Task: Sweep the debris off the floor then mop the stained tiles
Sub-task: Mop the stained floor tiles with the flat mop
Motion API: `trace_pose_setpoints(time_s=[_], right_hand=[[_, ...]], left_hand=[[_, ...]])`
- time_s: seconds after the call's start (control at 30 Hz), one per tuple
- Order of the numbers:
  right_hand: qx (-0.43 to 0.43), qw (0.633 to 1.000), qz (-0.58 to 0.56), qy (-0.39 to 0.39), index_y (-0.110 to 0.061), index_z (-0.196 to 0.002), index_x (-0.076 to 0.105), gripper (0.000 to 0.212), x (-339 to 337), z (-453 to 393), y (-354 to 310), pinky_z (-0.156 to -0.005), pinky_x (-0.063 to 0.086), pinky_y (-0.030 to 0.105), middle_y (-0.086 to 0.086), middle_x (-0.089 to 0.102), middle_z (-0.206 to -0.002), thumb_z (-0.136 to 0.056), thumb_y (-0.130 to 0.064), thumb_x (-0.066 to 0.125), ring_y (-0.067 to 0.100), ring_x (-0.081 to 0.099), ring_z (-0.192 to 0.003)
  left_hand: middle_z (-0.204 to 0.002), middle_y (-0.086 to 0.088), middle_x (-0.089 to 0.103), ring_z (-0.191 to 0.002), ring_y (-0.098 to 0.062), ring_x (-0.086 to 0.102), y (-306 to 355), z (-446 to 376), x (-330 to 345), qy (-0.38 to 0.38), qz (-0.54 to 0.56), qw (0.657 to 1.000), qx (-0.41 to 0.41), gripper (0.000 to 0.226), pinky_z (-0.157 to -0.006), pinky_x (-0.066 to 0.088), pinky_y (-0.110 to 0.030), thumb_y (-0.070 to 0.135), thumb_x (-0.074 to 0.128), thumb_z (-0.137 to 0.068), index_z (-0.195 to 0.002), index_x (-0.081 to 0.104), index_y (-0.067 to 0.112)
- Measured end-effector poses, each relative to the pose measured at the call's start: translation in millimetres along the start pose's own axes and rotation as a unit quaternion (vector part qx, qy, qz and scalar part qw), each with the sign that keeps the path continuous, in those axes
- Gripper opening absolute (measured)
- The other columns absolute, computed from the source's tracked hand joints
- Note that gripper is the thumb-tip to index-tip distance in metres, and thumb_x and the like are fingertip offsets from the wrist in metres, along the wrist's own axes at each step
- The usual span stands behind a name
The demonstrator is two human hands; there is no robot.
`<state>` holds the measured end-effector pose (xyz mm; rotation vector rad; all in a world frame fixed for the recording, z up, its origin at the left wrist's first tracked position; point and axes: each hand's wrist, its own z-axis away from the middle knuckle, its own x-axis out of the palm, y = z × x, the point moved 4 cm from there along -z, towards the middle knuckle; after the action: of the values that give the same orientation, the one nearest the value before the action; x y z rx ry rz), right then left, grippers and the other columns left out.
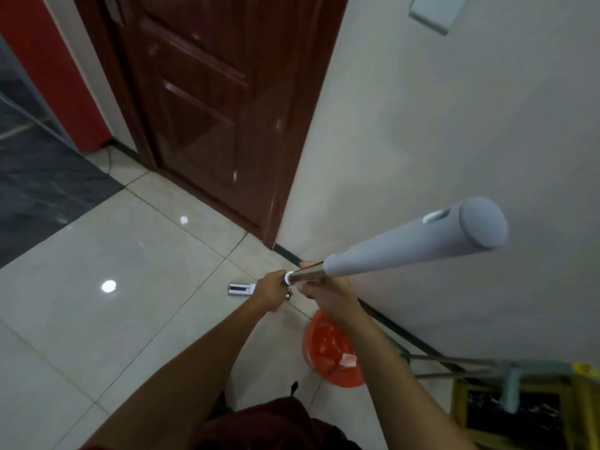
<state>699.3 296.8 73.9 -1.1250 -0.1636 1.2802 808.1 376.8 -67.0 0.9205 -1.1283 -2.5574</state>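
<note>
Both my hands grip one long mop handle (412, 245), a metal pole with a thick grey end grip that points up toward the camera. My left hand (269, 292) holds the pole lower down, at a white collar. My right hand (328, 292) wraps the shiny metal section just below the grey grip. The flat mop head (239, 289) rests on the pale floor tiles (130, 254) beyond my left hand, mostly hidden by it. No debris or stain is plainly visible on the tiles.
A red bucket (331, 349) stands on the floor under my right forearm, close to the white wall (454, 141). A dark wooden door (211, 108) is ahead. A yellow-framed bin (519, 414) and other long handles lie at the lower right. Dark tiles (42, 190) lie at left.
</note>
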Motion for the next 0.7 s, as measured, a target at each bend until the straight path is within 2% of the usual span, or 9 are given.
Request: trace_pose_setpoints(time_s=[0.03, 0.07, 0.1, 0.17, 0.2, 0.3, 0.43, 0.6, 0.7], right_hand=[[-0.038, 0.999, -0.003, 0.007, -0.012, -0.125, 0.068, 0.038, -2, -5, -8, -0.076, 0.046, 0.003, -0.002, 0.068, -0.11, -0.088, -0.005, 0.072, -0.004, 0.064, -0.088], [-0.037, 0.999, -0.001, 0.035, -0.013, -0.123, 0.069, 0.037, 2, -12, -13, -0.074, 0.045, 0.001, -0.005, 0.067, -0.107, -0.087, -0.008, 0.074, -0.01, 0.06, -0.082], [-0.05, 0.997, -0.018, 0.049, -0.015, -0.121, 0.07, 0.036, 5, -20, -18, -0.08, 0.048, 0.005, -0.007, 0.067, -0.104, -0.086, -0.012, 0.076, -0.009, 0.06, -0.081], [-0.047, 0.994, -0.039, 0.091, -0.016, -0.117, 0.072, 0.032, 8, -30, -25, -0.094, 0.052, 0.024, -0.007, 0.069, -0.1, -0.085, -0.015, 0.077, 0.0, 0.063, -0.086], [-0.05, 0.993, -0.047, 0.101, -0.014, -0.117, 0.071, 0.031, 7, -33, -32, -0.094, 0.051, 0.027, -0.006, 0.069, -0.099, -0.086, -0.016, 0.076, 0.005, 0.063, -0.088], [-0.058, 0.988, -0.05, 0.135, -0.007, -0.117, 0.068, 0.027, 3, -46, -45, -0.082, 0.049, 0.019, 0.0, 0.068, -0.101, -0.091, -0.013, 0.07, 0.012, 0.062, -0.089], [-0.1, 0.976, -0.053, 0.185, -0.007, -0.114, 0.066, 0.02, -11, -70, -58, -0.089, 0.058, 0.034, 0.008, 0.073, -0.102, -0.095, -0.014, 0.067, 0.021, 0.07, -0.093], [-0.145, 0.964, -0.025, 0.22, -0.009, -0.101, 0.068, 0.013, -45, -123, -72, -0.067, 0.053, 0.016, -0.001, 0.07, -0.083, -0.092, -0.018, 0.071, 0.007, 0.066, -0.071], [-0.154, 0.961, -0.031, 0.228, -0.01, -0.094, 0.068, 0.014, -68, -161, -83, -0.071, 0.058, 0.029, 0.002, 0.072, -0.082, -0.09, -0.022, 0.074, 0.016, 0.068, -0.073]], left_hand=[[-0.101, -0.007, 0.073, -0.094, -0.031, 0.068, 1, -7, -6, -0.001, -0.008, 1.0, 0.011, 0.015, -0.076, 0.059, -0.04, 0.018, 0.062, -0.09, -0.103, 0.068, 0.015], [-0.103, -0.008, 0.073, -0.096, -0.032, 0.068, 2, -13, -12, -0.002, -0.024, 0.999, 0.027, 0.015, -0.077, 0.057, -0.039, 0.019, 0.062, -0.09, -0.103, 0.068, 0.015], [-0.105, -0.008, 0.073, -0.098, -0.031, 0.067, 5, -18, -18, -0.002, -0.042, 0.998, 0.047, 0.017, -0.078, 0.054, -0.036, 0.02, 0.063, -0.091, -0.106, 0.068, 0.015], [-0.107, -0.003, 0.072, -0.101, -0.025, 0.067, 6, -29, -25, 0.0, -0.046, 0.996, 0.071, 0.024, -0.078, 0.046, -0.029, 0.021, 0.067, -0.09, -0.114, 0.067, 0.017], [-0.108, -0.001, 0.072, -0.101, -0.023, 0.066, 7, -34, -28, 0.004, -0.04, 0.996, 0.078, 0.028, -0.079, 0.044, -0.027, 0.022, 0.068, -0.088, -0.116, 0.066, 0.019], [-0.11, 0.0, 0.072, -0.101, -0.022, 0.066, 15, -52, -31, 0.006, -0.036, 0.994, 0.099, 0.031, -0.081, 0.045, -0.027, 0.023, 0.07, -0.088, -0.119, 0.066, 0.022], [-0.112, 0.002, 0.071, -0.103, -0.02, 0.065, 40, -76, -30, 0.019, -0.014, 0.994, 0.108, 0.032, -0.09, 0.051, -0.034, 0.023, 0.069, -0.091, -0.123, 0.065, 0.024], [-0.102, -0.007, 0.073, -0.094, -0.025, 0.067, 74, -122, -34, 0.031, 0.024, 0.995, 0.091, 0.019, -0.086, 0.052, -0.042, 0.025, 0.061, -0.098, -0.114, 0.069, 0.019], [-0.098, -0.005, 0.071, -0.089, -0.023, 0.065, 97, -152, -42, 0.002, 0.039, 0.994, 0.1, 0.014, -0.081, 0.05, -0.036, 0.019, 0.059, -0.099, -0.11, 0.067, 0.023]])
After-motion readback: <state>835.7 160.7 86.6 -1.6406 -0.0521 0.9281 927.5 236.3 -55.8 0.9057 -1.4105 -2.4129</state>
